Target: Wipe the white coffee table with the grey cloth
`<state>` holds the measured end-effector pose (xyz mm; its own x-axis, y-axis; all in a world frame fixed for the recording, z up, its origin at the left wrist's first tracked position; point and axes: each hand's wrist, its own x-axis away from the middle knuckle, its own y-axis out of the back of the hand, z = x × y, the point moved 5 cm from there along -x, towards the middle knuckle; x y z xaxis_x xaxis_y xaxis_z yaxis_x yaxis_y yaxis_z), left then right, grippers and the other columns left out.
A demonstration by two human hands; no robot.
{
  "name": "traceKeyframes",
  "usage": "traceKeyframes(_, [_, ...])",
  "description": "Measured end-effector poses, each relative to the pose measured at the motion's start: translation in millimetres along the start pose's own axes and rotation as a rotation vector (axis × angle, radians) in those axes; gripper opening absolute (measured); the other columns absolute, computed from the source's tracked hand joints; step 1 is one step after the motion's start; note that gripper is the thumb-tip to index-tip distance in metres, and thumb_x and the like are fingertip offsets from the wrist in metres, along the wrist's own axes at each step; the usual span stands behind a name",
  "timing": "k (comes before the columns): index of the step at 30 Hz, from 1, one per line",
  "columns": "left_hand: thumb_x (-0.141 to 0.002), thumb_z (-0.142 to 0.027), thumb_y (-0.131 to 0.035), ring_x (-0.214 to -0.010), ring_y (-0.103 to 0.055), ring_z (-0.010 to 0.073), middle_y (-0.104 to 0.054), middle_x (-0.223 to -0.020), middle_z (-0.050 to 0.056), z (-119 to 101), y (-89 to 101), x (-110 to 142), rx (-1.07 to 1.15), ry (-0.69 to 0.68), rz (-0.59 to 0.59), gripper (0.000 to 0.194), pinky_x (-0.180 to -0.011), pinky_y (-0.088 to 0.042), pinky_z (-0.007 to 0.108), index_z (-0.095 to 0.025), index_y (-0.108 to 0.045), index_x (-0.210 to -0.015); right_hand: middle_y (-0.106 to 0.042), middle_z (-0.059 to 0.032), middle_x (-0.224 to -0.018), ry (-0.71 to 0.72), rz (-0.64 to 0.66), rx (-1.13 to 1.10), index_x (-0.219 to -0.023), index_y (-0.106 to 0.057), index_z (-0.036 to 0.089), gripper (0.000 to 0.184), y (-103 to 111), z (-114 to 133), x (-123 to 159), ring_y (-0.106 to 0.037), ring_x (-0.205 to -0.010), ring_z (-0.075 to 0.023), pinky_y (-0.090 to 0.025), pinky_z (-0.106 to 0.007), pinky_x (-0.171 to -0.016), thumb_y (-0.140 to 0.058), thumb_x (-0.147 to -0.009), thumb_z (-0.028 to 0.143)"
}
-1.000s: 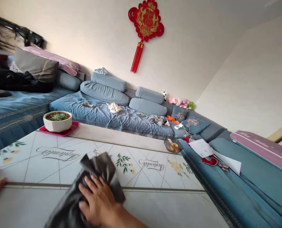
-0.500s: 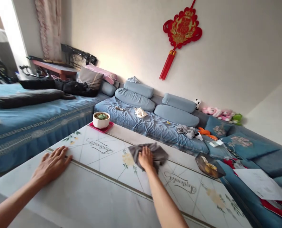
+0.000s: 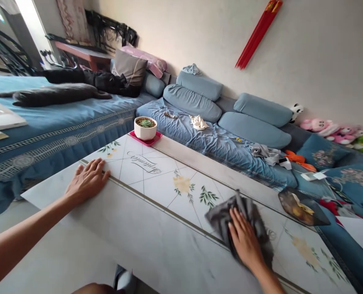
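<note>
Head view shows you both of your hands on the pale table point(image 3: 157, 237). Your right hand point(image 3: 244, 237) lies over the dark grey cloth point(image 3: 221, 216), with its fingers stretched out; they rest on the cloth from above and are not closed around it. Your left hand point(image 3: 88, 181) is flat on the table top near its left end, fingers slightly apart, and it holds nothing.

The cloth is bunched and creased on the right part of the table. It lies partly on the printed strip point(image 3: 153, 179), where it hides some of the lettering, and partly over the thin dark line at the near side of this strip. It is near the dark dish point(image 3: 320, 218), but apart from it.

How far the work with the cloth is, I can judge only in part. The cloth is spread and under your palm, so the work seems to be in the middle, not finished. No streak or wet mark tells me which areas it has passed, so I cannot say how much is left. The white plant pot point(image 3: 145, 132) on its pink tray point(image 3: 153, 140) and the dish stand on the table, so the surface beneath them is covered.
</note>
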<state>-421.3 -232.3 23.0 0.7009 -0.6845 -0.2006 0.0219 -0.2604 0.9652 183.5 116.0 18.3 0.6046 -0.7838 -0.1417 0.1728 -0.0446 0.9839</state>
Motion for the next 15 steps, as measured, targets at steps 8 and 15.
traceKeyframes(8, [-0.114,-0.056,-0.019,-0.172,-0.037,0.0407,-0.036,-0.186,0.025,-8.7,17.0,3.6,-0.006,0.032,0.037,0.083,-0.142,-0.020,0.063,-0.003,-0.042,-0.174,-0.035,-0.0208,-0.185,0.165,0.117,-0.020,-0.177,-0.044,0.003,0.068,22.5,283.7,-182.3,-0.033,-0.173,-0.0378,-0.027,-0.054,-0.142,-0.038,-0.119,0.039])
traceKeyframes(15, [-0.114,-0.056,-0.010,-0.178,-0.024,0.0343,-0.035,-0.187,0.023,-3.1,9.1,5.1,-0.041,0.022,0.062,0.087,-0.145,-0.014,0.063,0.000,-0.036,-0.176,-0.026,0.0059,-0.190,0.628,0.190,-0.268,-0.187,-0.025,0.039,0.071,-17.6,222.3,44.2,-0.033,-0.174,-0.0266,-0.028,-0.050,-0.146,-0.051,-0.121,0.050])
